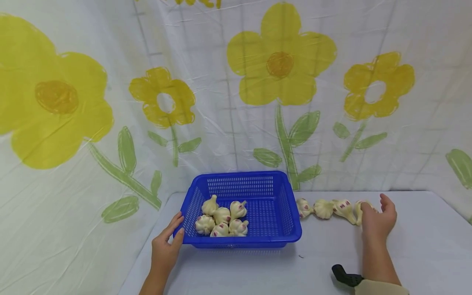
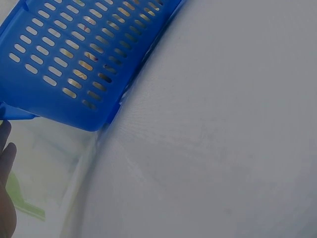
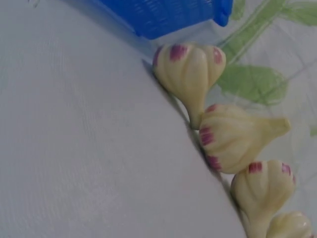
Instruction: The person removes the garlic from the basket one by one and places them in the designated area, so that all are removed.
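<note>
A blue plastic basket (image 1: 243,245) stands on the table, with several white garlic bulbs (image 1: 222,215) marked with purple in its left half. My left hand (image 1: 166,243) touches the basket's left rim near the front corner, fingers fairly straight and thumb apart. Only a few of its fingers (image 2: 7,158) show in the left wrist view, by the rim. To the right of the basket, more garlic bulbs (image 1: 323,209) lie in a row. My right hand (image 1: 380,221) is at the rightmost bulb (image 1: 358,213), thumb and fingers spread; it partly hides that bulb.
The white-covered table (image 1: 317,262) meets a hanging cloth (image 1: 214,135) printed with yellow flowers just behind the basket and the row. A black strap-like piece (image 1: 346,276) sticks out beside my right wrist. A small dark mark (image 1: 301,256) lies in front of the basket.
</note>
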Demonstrator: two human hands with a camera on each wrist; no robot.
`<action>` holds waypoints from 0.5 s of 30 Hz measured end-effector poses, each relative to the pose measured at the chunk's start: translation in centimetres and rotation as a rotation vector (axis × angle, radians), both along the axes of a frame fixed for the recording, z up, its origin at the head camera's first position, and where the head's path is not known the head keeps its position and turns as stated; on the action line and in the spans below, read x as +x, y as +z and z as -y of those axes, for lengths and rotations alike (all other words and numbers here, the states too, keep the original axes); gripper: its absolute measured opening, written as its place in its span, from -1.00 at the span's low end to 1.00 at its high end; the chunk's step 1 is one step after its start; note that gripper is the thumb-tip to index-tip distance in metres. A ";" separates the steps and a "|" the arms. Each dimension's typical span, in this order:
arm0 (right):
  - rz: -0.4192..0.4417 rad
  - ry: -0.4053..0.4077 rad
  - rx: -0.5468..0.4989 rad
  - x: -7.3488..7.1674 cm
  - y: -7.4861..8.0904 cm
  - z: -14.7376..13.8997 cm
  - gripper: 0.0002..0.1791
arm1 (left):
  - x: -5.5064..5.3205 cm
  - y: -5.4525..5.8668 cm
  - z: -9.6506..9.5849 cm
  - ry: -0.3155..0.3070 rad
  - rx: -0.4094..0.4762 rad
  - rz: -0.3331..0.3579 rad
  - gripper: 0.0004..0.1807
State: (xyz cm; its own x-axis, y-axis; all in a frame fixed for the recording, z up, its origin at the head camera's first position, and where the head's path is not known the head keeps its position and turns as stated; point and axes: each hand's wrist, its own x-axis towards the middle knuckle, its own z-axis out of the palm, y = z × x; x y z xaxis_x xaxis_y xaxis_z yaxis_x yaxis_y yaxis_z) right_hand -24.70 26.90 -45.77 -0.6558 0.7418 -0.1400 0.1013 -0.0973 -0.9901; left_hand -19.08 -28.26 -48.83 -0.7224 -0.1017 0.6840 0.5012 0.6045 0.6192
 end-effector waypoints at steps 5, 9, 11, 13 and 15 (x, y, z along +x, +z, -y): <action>-0.055 0.015 0.044 0.0 1.1 1.3 -0.32 | 0.0 0.0 0.0 -0.001 0.001 0.009 -0.61; -0.091 0.062 0.117 -0.1 1.9 2.8 -0.33 | 0.0 0.1 -0.1 0.001 0.009 0.015 -0.61; -0.137 0.093 0.155 -0.2 2.1 3.6 -0.33 | 0.0 0.0 0.0 0.002 0.011 0.018 -0.61; -0.166 0.135 0.182 -0.2 2.4 4.5 -0.32 | 0.0 0.0 0.0 0.001 0.017 0.019 -0.61; -0.191 0.181 0.207 -0.2 2.5 5.4 -0.32 | 0.0 -0.1 0.0 0.001 0.021 0.020 -0.61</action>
State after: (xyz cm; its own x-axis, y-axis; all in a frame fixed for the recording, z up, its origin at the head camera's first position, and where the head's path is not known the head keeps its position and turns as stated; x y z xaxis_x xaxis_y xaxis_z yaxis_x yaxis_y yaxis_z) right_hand -24.90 21.48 -43.25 -0.7792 0.6110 0.1395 -0.0906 0.1105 -0.9897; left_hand -19.10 -28.28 -48.90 -0.7359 -0.1165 0.6670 0.4882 0.5914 0.6418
